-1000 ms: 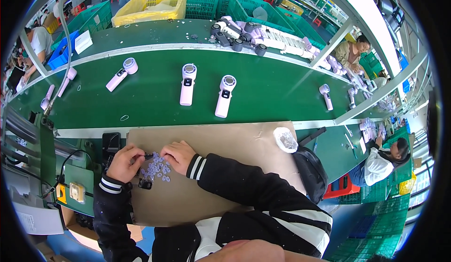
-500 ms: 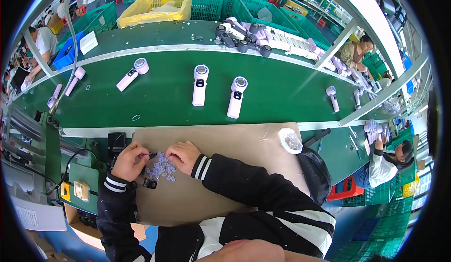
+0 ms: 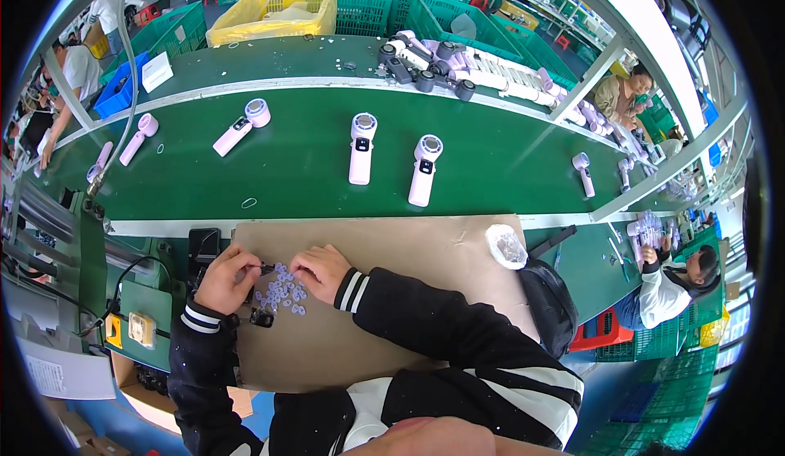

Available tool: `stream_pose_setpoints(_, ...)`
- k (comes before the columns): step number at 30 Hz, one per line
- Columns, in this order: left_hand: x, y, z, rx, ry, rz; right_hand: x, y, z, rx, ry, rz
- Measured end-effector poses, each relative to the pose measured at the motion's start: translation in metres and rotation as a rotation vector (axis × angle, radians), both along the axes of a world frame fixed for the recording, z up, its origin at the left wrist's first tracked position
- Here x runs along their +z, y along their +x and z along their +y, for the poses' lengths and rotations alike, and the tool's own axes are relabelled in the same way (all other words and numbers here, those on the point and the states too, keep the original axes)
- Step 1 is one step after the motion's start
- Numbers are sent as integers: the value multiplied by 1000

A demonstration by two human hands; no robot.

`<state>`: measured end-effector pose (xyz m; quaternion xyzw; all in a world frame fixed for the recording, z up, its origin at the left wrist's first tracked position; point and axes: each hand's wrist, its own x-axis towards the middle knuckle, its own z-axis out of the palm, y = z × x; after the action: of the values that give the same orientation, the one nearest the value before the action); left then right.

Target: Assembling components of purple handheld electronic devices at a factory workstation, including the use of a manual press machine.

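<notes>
Over the brown work mat (image 3: 409, 292), my left hand (image 3: 226, 282) pinches a small black part (image 3: 266, 269) between thumb and fingertips. Just right of it, my right hand (image 3: 322, 273) has its fingers closed and pointing down at the edge of a loose heap of small pale purple pieces (image 3: 282, 291). Whatever sits in those right fingertips is hidden. Another small black part (image 3: 262, 318) lies below the heap, near my left wrist.
Pale pink handheld fans (image 3: 361, 149) lie along the green conveyor belt (image 3: 294, 178) beyond the mat. A white plastic-lined bowl (image 3: 506, 247) and black bag (image 3: 548, 305) are at right. Green machinery (image 3: 145, 309) stands at left. Co-workers sit at both sides.
The fans on the belt have shifted slightly to the right. My hands stay almost where they were. A co-worker at far left now reaches toward the belt.
</notes>
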<state>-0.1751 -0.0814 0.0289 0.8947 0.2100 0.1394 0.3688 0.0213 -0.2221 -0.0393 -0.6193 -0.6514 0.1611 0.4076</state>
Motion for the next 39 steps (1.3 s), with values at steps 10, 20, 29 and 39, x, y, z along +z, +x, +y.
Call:
stream_pose_setpoints(10, -6, 1, 4, -59, 57, -54, 0, 1, 0, -4, 4, -15)
stream_pose_setpoints(20, -10, -4, 6, -32, 159, -34, -3, 0, 2, 26, 19, -16)
stream_pose_setpoints(29, -5, -5, 4, -3, 55, -30, 5, -1, 4, 28, 85, 18)
stream_pose_setpoints(39, -22, 1, 12, 79, -6, -77, -5, 2, 4, 23, 55, 46)
